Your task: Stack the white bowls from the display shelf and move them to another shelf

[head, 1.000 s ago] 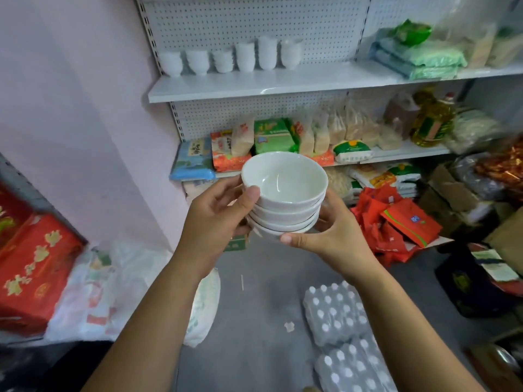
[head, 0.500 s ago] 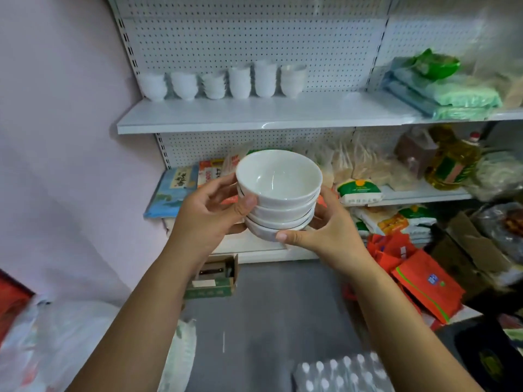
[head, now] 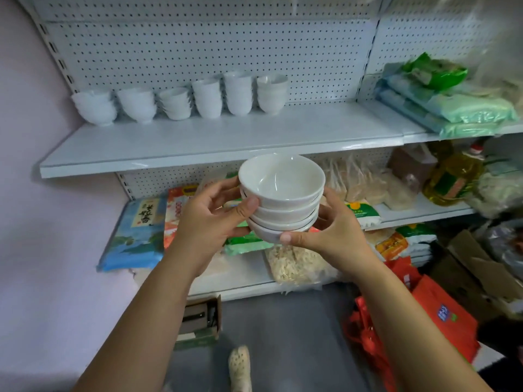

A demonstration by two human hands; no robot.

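I hold a stack of several white bowls [head: 283,199] in front of me, just below the front edge of the white shelf [head: 181,148]. My left hand [head: 209,219] grips the stack's left side, thumb across the rims. My right hand [head: 331,236] cups the right side and bottom, thumb under the lowest bowl. Several other stacks of white bowls [head: 181,100] stand in a row at the back of that shelf, against the pegboard.
Green packets [head: 452,108] lie on the shelf's right part. The shelf below carries rice bags [head: 138,227], noodle packs and an oil bottle [head: 452,179]. Red bags [head: 424,315], cardboard boxes and a small open box [head: 201,321] sit on the grey floor. A pink wall [head: 42,236] stands at left.
I have stepped closer to the shelving and the view has tilted up. The bowl stack stays in both hands and now sits near the upper shelf's front edge.
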